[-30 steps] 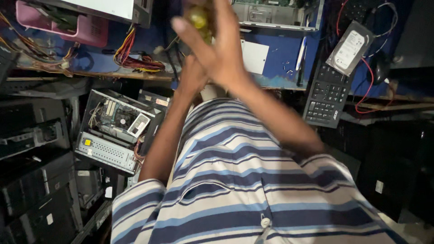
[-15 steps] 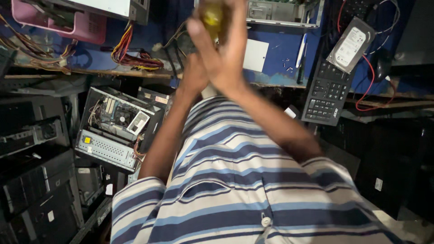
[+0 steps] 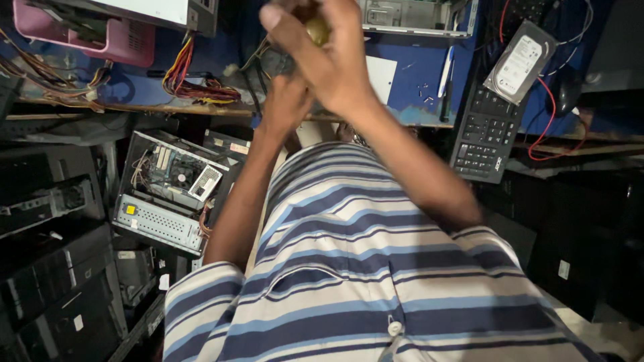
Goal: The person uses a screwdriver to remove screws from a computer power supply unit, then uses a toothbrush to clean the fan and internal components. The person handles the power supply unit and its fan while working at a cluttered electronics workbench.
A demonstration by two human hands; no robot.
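While the right hand (image 3: 335, 60) pinches a yellowish knob (image 3: 316, 30) top centre, left hand (image 3: 285, 107) unclear, it could slip onto the bench (image 3: 402, 100).

Striped shirt (image 3: 376, 268) soft cloth; keyboard (image 3: 484, 137) matt black plastic; hard drive (image 3: 521, 62) shiny metal; open computer case (image 3: 171, 191) bare metal.

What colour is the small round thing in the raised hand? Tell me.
Yellowish-olive; the small round thing shows, partly covered by the right hand, in the head view.
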